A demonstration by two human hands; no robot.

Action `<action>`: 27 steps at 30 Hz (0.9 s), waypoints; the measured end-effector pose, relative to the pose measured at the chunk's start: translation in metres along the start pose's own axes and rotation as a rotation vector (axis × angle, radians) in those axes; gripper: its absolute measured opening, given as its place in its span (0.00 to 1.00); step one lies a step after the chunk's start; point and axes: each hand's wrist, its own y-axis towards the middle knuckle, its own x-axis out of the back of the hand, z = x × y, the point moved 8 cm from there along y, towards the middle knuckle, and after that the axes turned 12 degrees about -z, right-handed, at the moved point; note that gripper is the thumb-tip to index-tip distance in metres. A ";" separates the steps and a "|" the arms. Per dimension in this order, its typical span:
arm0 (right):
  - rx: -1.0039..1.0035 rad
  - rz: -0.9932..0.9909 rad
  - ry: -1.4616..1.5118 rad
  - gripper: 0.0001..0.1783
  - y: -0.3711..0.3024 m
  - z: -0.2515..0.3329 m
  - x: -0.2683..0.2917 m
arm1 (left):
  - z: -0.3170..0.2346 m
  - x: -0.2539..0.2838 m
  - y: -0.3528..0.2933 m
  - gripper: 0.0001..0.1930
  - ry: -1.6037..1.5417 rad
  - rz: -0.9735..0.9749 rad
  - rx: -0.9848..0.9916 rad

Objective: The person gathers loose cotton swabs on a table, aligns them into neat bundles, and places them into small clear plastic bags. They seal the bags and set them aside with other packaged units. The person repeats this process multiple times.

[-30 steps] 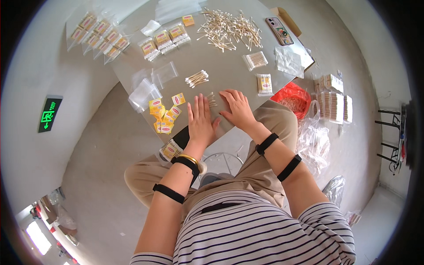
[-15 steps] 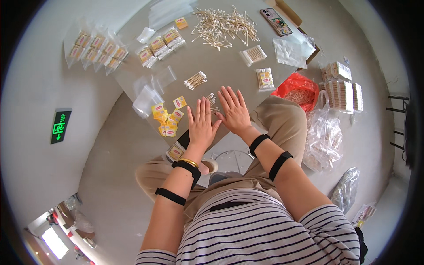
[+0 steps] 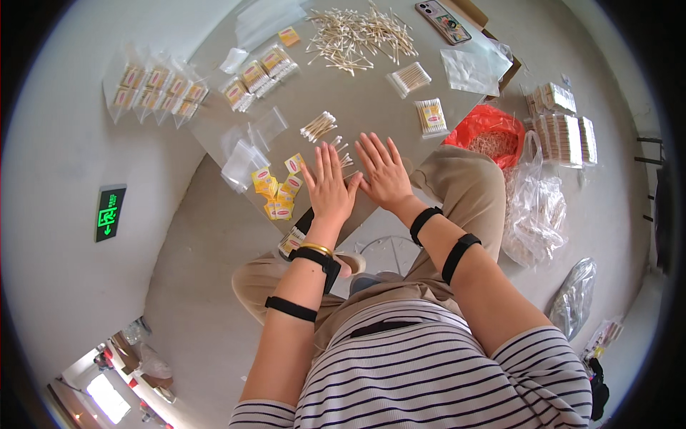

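Note:
Both hands lie flat near the table's front edge, palms down and fingers stretched out. My left hand (image 3: 331, 191) rests beside several yellow-and-white cards (image 3: 280, 189). My right hand (image 3: 384, 175) is just to its right, the thumbs nearly touching. A few cotton swabs (image 3: 344, 153) show between the hands, partly hidden by the left fingers. Beyond the fingertips lies a small bundle of cotton swabs (image 3: 319, 126). Neither hand grips anything that I can see. Farther right sit a bag of swabs with a yellow card (image 3: 431, 117) and another bag of swabs (image 3: 409, 79).
A big heap of loose swabs (image 3: 361, 36) covers the far table, near a phone (image 3: 444, 21). Filled packs (image 3: 261, 75) stand far left, with clear bags (image 3: 246, 157) nearer. A red bag (image 3: 488, 136) and stacked swab packs (image 3: 561, 136) are right of the table.
The whole view has shifted slightly. The hands stay flat and have drawn a little closer together at the thumbs. Nothing has been picked up or let go.

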 end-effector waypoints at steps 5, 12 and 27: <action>-0.025 -0.005 0.070 0.43 0.000 -0.001 0.000 | 0.005 -0.005 0.020 0.47 0.051 -0.018 0.059; -0.018 0.004 0.060 0.43 0.000 0.000 0.002 | 0.008 -0.010 0.028 0.47 -0.013 -0.020 0.165; -0.031 -0.017 0.106 0.43 0.000 -0.001 0.004 | -0.008 0.013 -0.007 0.41 -0.113 -0.028 0.001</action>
